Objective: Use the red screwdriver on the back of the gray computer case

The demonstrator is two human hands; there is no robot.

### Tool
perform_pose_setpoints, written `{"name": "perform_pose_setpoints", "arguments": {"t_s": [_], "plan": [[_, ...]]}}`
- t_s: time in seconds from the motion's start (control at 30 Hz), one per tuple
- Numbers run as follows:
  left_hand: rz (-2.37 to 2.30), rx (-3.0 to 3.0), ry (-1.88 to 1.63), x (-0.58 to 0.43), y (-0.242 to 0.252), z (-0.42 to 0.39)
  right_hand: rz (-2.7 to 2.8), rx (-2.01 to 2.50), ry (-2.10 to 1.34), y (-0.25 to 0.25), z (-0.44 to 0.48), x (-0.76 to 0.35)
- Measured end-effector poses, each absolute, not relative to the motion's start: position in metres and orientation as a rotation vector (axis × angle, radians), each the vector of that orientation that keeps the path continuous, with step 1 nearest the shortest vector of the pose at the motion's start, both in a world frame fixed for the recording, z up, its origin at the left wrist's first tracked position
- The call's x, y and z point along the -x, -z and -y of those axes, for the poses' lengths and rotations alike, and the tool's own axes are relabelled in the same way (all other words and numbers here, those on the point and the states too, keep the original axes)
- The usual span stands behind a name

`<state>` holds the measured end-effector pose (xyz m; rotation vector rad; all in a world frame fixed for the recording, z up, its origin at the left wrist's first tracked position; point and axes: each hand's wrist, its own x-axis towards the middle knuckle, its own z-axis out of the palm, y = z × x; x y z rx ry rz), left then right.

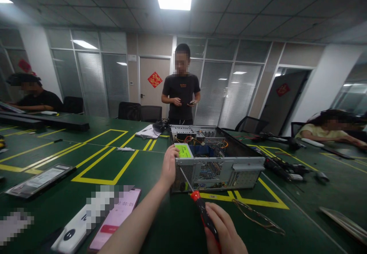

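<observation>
An open computer case (229, 164) lies on the green table, its perforated rear panel facing me. A power supply with a yellow-green label (184, 150) sits in its left corner. My left hand (169, 166) grips that corner, fingers bent over the top edge beside the label. In my right hand (222, 229) is a screwdriver (205, 215) with a red and black handle. Its shaft slants up and left to the rear panel below the power supply; whether the tip touches a screw is too small to tell. Wires and boards show inside the case.
To the left lie a hard drive (40, 179), a phone showing a timer (117, 215) and a white device (83, 223). Glasses (258, 215) and black cables (286, 166) are on the right. A person (181, 89) stands across the table; others sit at both sides.
</observation>
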<state>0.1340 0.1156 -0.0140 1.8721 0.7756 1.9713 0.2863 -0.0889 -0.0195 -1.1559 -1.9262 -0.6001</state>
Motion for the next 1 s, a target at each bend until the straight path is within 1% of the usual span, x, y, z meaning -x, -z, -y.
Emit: {"name": "perform_pose_setpoints", "arguments": {"t_s": [0.27,0.4,0.63,0.7,0.77,0.87,1.0], "plan": [[-0.804,-1.876,-1.943,-0.133,0.015,-0.114,2.015,1.073,0.815,0.009,0.093,-0.287],[-0.798,-1.87,-1.943,-0.133,0.015,-0.114,2.033,1.138,0.921,0.003,0.098,-0.276],[-0.801,-1.876,-1.932,-0.132,0.016,-0.115,1.964,1.283,0.707,0.013,0.096,-0.274],[-0.801,-1.877,-1.926,-0.132,0.016,-0.115,1.963,1.301,0.588,0.017,0.095,-0.28],[-0.805,-1.875,-1.921,-0.132,0.016,-0.115,1.973,1.319,0.362,0.017,0.093,-0.286],[-0.806,-1.867,-1.928,-0.132,0.017,-0.115,1.89,1.413,-0.125,0.014,0.092,-0.29],[-0.801,-1.865,-1.931,-0.132,0.017,-0.115,1.396,1.419,-0.819,0.017,0.089,-0.284]]}}
